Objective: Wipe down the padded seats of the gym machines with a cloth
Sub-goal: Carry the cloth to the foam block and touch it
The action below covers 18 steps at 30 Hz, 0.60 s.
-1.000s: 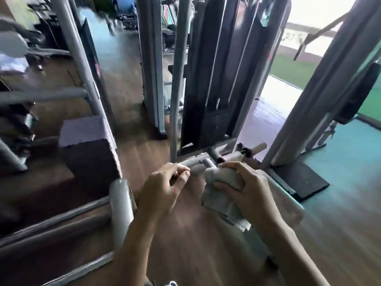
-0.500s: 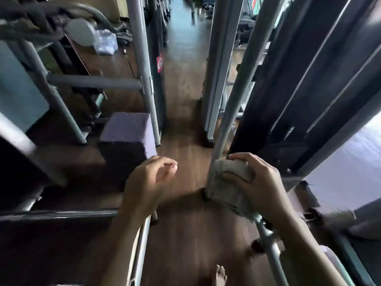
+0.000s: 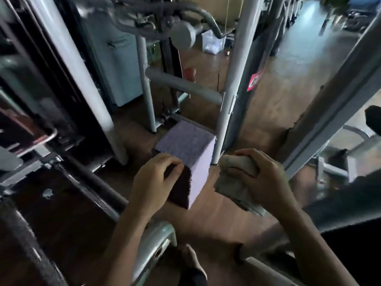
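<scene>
Right hand (image 3: 266, 178): fingers and thumb wrapped tight round a folded grey cloth (image 3: 231, 186). The wad is bunched in the palm and its loose layers hang below the knuckles. It is carried in the air and touches no surface. Held folded like this, it probably stays compact and offers a flat face for wiping.

Left hand (image 3: 154, 182): fingers loosely curled, thumb near the fingertips, nothing visible in it. It overlaps the near corner of a purple block (image 3: 185, 145). I cannot tell whether it touches the block or hangs above it.

The block stands on the wooden floor (image 3: 216, 219), just beside the foot of a grey upright post (image 3: 233, 79).

A dark brown padded surface (image 3: 61, 219) lies low on the person's left, with a pale scuff on it. It is likely a seat, but blurred. A dark slab (image 3: 350, 205) sits to the right, too blurred to identify.

Judgement: the person is between machines, with the cloth kept ready and no pad under it yet. The free left hand probably helps with balance among the frames. Tubes crowd the floor here, so catching the cloth on one is a risk.
</scene>
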### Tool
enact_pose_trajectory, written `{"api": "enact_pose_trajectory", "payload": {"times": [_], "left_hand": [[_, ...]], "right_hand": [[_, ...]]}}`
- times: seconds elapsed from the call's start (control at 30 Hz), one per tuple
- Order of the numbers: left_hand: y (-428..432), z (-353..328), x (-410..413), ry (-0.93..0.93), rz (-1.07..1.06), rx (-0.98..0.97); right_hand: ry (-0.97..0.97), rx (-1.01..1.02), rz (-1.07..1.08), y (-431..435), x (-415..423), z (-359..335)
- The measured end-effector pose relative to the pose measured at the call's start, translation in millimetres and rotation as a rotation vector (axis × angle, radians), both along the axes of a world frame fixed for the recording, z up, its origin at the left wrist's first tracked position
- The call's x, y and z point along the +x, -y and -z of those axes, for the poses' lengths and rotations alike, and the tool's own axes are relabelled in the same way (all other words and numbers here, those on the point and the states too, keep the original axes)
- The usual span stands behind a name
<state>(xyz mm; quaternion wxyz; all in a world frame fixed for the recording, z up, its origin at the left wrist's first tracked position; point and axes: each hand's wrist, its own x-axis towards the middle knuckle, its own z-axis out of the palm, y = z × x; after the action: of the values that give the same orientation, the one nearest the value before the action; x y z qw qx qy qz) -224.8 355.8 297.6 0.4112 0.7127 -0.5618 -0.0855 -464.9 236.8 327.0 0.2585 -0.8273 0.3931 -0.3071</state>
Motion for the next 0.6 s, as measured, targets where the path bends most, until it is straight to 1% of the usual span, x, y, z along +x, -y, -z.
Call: {"api": "enact_pose_trajectory", "payload": {"times": [0.23,0.33,0.4,0.5,0.6], "left_hand": [[123.1,23.7,64.6,-0.075,-0.161,-0.038],[168.7,18.9,91.9,-0.048,-0.216,-0.047],[192.0,13.2,109.1,-0.065,-0.223,-0.059],[223.6,5.3,130.5,-0.149,-0.258,-0.083],[254.2,4.7,139.7,-0.309,-0.278,-0.017]], "right_hand": [[-0.033,0.064,-0.160,146.3,94.6,14.1],[-0.048,0.061,-0.263,202.8,136.2,7.3],[-0.050,0.073,-0.330,233.7,164.5,3.5],[-0.056,0.107,-0.477,274.5,211.0,0.9],[-0.039,0.124,-0.671,306.6,253.8,5.0]]}}
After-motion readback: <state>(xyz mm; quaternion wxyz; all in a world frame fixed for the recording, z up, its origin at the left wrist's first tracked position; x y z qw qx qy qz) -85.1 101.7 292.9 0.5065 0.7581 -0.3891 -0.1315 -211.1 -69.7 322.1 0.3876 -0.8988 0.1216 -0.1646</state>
